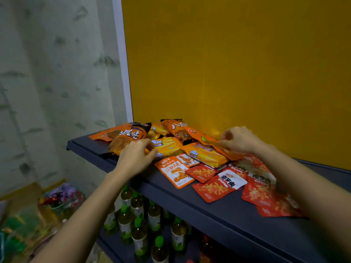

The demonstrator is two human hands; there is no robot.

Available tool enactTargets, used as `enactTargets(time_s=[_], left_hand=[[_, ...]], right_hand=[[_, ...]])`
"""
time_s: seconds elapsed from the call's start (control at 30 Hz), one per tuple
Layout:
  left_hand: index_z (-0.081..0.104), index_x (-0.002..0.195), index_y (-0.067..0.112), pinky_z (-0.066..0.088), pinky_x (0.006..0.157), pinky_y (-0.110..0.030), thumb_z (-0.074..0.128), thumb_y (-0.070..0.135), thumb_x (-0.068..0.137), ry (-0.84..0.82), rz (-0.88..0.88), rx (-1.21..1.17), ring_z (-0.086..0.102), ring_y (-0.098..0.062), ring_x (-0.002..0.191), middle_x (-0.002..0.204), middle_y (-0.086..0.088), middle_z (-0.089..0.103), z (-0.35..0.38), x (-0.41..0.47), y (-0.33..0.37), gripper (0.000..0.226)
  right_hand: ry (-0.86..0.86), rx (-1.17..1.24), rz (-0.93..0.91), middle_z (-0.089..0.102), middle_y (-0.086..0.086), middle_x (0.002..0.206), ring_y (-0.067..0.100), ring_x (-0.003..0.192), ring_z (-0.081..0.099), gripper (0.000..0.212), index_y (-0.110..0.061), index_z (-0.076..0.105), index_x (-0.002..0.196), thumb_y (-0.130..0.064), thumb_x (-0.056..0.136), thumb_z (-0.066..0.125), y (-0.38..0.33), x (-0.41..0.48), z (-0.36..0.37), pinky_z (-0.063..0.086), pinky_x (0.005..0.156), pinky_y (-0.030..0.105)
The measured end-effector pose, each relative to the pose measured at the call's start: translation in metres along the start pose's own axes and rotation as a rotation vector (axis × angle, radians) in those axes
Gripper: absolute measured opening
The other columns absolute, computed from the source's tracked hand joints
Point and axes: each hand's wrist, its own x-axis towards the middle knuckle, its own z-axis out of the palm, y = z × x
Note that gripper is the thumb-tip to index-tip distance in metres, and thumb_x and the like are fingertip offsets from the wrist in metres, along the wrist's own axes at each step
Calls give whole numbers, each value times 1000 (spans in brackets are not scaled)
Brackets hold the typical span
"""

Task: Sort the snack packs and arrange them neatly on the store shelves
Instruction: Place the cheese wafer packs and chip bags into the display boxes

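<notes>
A heap of snack packs lies on a dark shelf point(218, 211). Large orange packs point(121, 132) sit at the back left, yellow cheese wafer packs point(168, 146) in the middle, small orange-and-white packs point(175, 171) in front, and red packs point(218, 187) spread to the right. My left hand point(135, 158) rests on the pile's left side, its fingers curled at the edge of a yellow wafer pack. My right hand point(240, 139) pinches a long orange pack point(203, 138) that lies across the pile.
A yellow back panel point(237, 63) rises behind the shelf. On the shelf below stand several green-capped drink bottles point(138, 224). Bags and boxes point(47, 211) clutter the floor at lower left, beside a patterned wall point(57, 73).
</notes>
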Motion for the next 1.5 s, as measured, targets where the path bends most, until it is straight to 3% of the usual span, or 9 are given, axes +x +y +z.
enactTargets(time_s=[0.23,0.37,0.6,0.93,1.1,1.2,1.37,1.43,1.5], left_hand=[[57,116,11,43,85,-39,56,36,88,129,19,33,51,-29,112,118,-12,59,-13,44,-53,38],[41,130,5,43,94,-42,59,55,81,-110,-159,50,45,-34,121,133,-18,47,-18,71,-95,73],[46,128,19,47,97,-41,74,69,53,-493,-290,-483,56,-26,112,128,-5,56,-13,93,-136,95],[51,117,21,53,74,-35,84,33,56,-453,-326,-987,64,-19,91,103,1,65,-13,105,-162,71],[57,104,28,54,57,-29,85,55,2,-451,-335,-1072,71,-20,81,95,1,71,-30,115,-189,109],[52,121,21,54,68,-35,86,47,15,-452,-370,-1057,66,-26,93,107,-4,68,-28,120,-199,114],[51,123,14,53,73,-37,81,23,61,-469,-405,-1102,65,-27,93,107,-8,67,-18,122,-201,69],[51,122,14,52,72,-37,79,22,63,-466,-408,-1129,64,-27,93,107,-9,66,-16,125,-201,67],[53,121,14,53,77,-40,83,22,57,-447,-403,-1161,65,-30,95,110,-11,67,-13,130,-200,72]], right_hand=[[56,-7,102,69,5,111,26,104,62,25,-22,67,102,-40,86,60,-21,21,13,46,82,32],[75,-13,164,68,5,113,27,106,60,25,-21,67,104,-38,88,58,-49,34,20,45,83,33],[95,91,217,66,9,117,27,109,59,32,-15,65,111,-37,88,60,-98,70,40,46,89,34],[-80,207,398,43,14,145,30,130,44,78,-3,38,140,-48,82,64,-134,140,57,39,100,35],[-340,293,535,55,11,128,31,113,56,82,-9,52,127,-63,68,69,-135,157,58,44,93,38],[-317,278,534,57,12,118,31,102,58,76,-11,53,120,-58,64,74,-139,164,61,47,88,38],[-100,207,470,58,11,106,26,92,55,61,-6,61,101,-52,64,78,-150,167,66,42,72,29],[26,183,439,62,13,107,27,89,53,53,-11,54,77,-56,62,78,-156,168,65,38,70,29],[168,258,408,64,13,112,30,97,58,56,-11,55,83,-58,61,77,-163,169,59,43,73,32]])
